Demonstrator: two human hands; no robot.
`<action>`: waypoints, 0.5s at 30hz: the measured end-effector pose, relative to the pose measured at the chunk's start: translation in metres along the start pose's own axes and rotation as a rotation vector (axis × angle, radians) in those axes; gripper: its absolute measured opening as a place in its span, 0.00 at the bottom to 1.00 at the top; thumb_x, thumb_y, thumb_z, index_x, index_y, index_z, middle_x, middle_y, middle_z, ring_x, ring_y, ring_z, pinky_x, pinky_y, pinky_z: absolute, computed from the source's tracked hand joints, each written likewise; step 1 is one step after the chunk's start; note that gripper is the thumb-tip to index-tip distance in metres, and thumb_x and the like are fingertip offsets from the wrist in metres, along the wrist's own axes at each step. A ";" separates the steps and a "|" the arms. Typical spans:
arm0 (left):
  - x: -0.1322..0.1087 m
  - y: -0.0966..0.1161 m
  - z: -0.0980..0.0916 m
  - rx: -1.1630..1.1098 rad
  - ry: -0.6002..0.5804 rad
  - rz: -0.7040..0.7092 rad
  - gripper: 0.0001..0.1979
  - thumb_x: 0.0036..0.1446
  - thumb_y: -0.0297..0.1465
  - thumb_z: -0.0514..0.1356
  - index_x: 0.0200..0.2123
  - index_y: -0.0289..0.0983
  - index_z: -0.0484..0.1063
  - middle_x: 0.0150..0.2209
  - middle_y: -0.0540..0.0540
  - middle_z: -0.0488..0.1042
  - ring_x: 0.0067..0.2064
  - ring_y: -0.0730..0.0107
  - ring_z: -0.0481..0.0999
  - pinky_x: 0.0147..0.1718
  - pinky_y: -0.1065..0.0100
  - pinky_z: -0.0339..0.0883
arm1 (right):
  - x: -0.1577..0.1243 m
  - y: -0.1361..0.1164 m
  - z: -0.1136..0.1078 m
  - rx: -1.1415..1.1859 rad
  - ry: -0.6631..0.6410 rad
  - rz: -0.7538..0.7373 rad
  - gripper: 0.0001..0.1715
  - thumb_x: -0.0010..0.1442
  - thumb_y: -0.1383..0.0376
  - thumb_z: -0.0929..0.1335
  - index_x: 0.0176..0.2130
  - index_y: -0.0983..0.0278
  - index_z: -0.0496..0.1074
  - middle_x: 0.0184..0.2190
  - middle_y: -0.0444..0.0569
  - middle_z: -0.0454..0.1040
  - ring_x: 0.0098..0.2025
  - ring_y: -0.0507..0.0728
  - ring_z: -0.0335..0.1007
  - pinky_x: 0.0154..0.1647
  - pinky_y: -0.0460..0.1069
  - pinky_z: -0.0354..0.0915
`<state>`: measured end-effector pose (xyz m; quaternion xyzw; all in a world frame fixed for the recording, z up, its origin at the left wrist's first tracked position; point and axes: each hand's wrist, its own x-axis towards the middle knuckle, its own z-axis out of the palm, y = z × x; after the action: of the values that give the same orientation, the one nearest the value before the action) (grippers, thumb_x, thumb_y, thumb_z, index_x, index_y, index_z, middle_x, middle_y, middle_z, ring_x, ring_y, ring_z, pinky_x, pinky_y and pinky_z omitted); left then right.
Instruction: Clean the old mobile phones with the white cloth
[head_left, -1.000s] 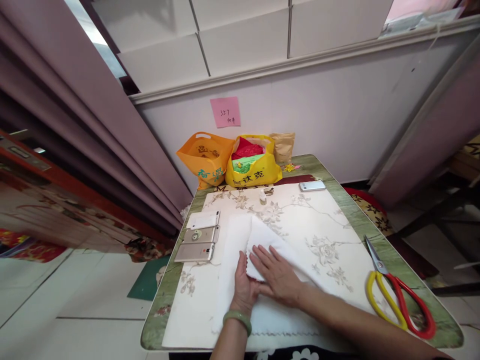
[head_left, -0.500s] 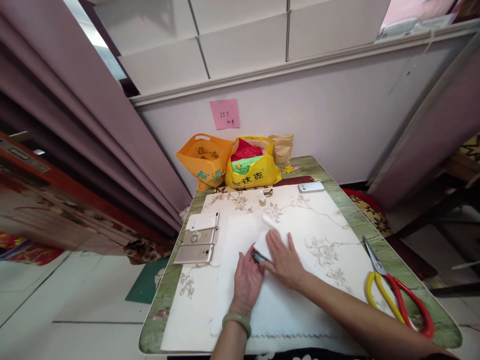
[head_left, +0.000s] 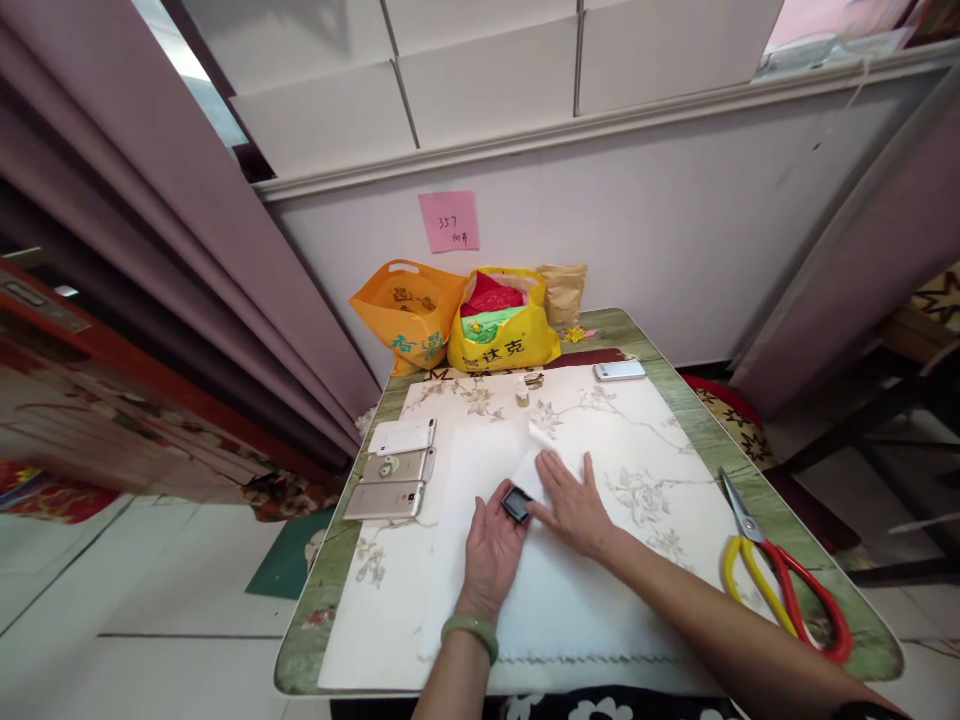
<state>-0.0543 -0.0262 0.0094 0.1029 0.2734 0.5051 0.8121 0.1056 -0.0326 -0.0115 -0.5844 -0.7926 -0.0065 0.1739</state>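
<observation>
Palm up, my left hand (head_left: 495,545) supports a small dark rectangular device (head_left: 516,504) with a pale frame, perhaps a small phone; its far end is covered. My right hand (head_left: 571,502) lies over a white wiping cloth (head_left: 543,434), pressing it against the device with fingers stretched and thumb at the device's edge. Both hands are just above a white cloth sheet (head_left: 469,600) spread on the table. Left of them, a white phone (head_left: 403,436), a gold phone with a round emblem (head_left: 396,466) and another gold phone (head_left: 382,500) lie side by side.
Scissors (head_left: 750,530) with yellow and red handles lie at the right edge. A silver phone (head_left: 619,371) rests at the back right. A small bottle (head_left: 522,394) stands far centre. Behind are an orange bag (head_left: 409,315), a filled yellow bag (head_left: 510,340) and a brown pouch (head_left: 562,295).
The right hand and wiping cloth have slid slightly up and right, baring more of the device's dark face. The left hand still supports it. The camera view has shifted slightly.
</observation>
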 end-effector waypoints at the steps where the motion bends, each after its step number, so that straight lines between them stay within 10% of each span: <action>1: 0.000 0.000 0.000 0.007 0.015 -0.006 0.26 0.59 0.42 0.57 0.56 0.35 0.65 0.49 0.38 0.73 0.44 0.62 0.76 0.43 0.61 0.70 | 0.000 -0.001 0.000 0.007 -0.006 -0.028 0.45 0.65 0.44 0.53 0.68 0.70 0.41 0.65 0.64 0.52 0.67 0.68 0.46 0.63 0.72 0.24; 4: -0.001 -0.001 0.001 0.032 0.050 -0.028 0.24 0.59 0.42 0.56 0.56 0.38 0.66 0.49 0.40 0.73 0.43 0.61 0.76 0.41 0.60 0.71 | 0.000 -0.003 -0.002 0.042 -0.040 -0.198 0.47 0.64 0.42 0.53 0.68 0.67 0.40 0.66 0.61 0.50 0.67 0.66 0.44 0.64 0.71 0.24; 15: -0.001 -0.001 -0.002 0.005 -0.041 0.008 0.25 0.60 0.42 0.56 0.56 0.34 0.66 0.47 0.38 0.74 0.45 0.61 0.75 0.45 0.60 0.69 | -0.001 0.004 -0.001 -0.013 0.001 -0.054 0.45 0.65 0.43 0.53 0.68 0.67 0.39 0.65 0.61 0.54 0.66 0.68 0.48 0.62 0.73 0.25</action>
<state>-0.0553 -0.0278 0.0078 0.1162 0.2575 0.5054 0.8153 0.1097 -0.0319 -0.0120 -0.5637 -0.8080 -0.0166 0.1704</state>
